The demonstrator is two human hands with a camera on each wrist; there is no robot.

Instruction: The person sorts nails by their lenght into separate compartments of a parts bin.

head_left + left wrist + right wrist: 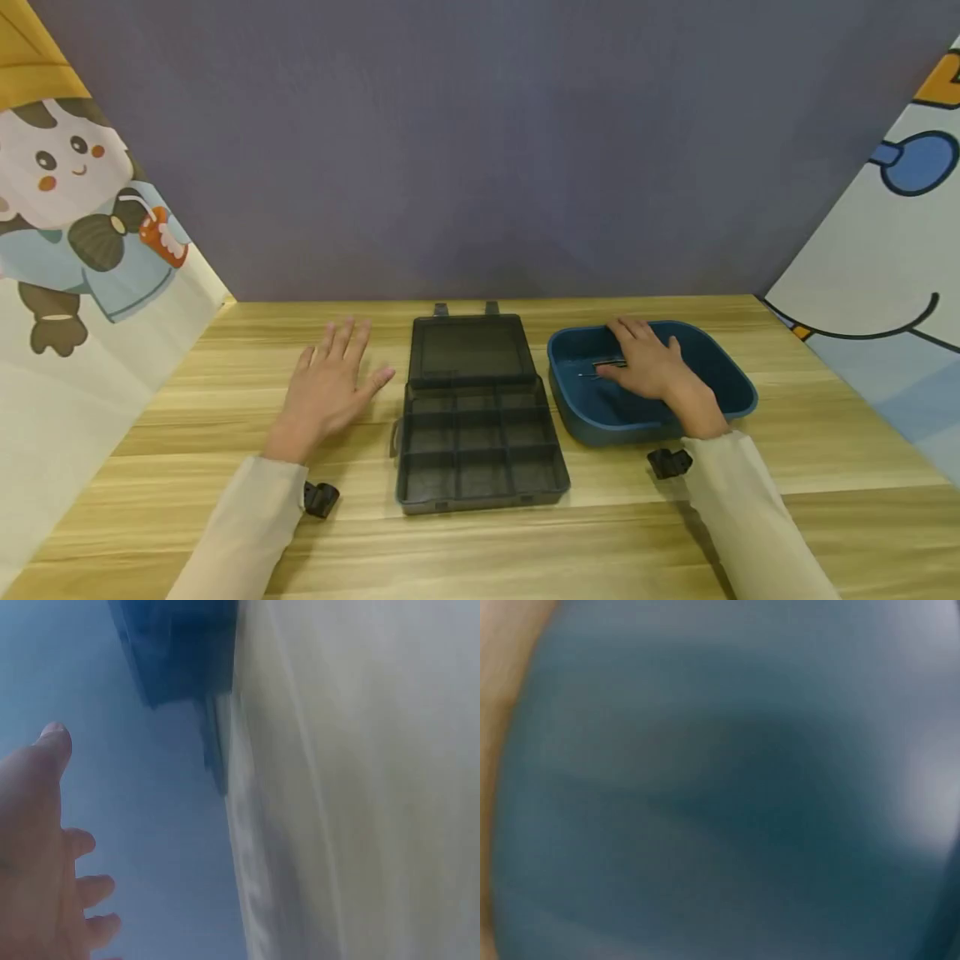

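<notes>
My left hand is held over the table left of a dark translucent compartment box, its fingers straight and thumb spread, holding nothing. In the left wrist view, the thumb and fingertips of the left hand show at the left edge. The box's lid lies folded back, and its compartments look bare. My right hand reaches over the blue basin with loosely extended fingers. A few thin metal pieces lie on the basin floor near its thumb. The right wrist view is blurred, filled by the basin.
A wood-grain table carries the box and the basin. Behind it rises a grey-blue panel. Cartoon-printed panels flank the table on the left and right. A small latch sticks out from the box's left side.
</notes>
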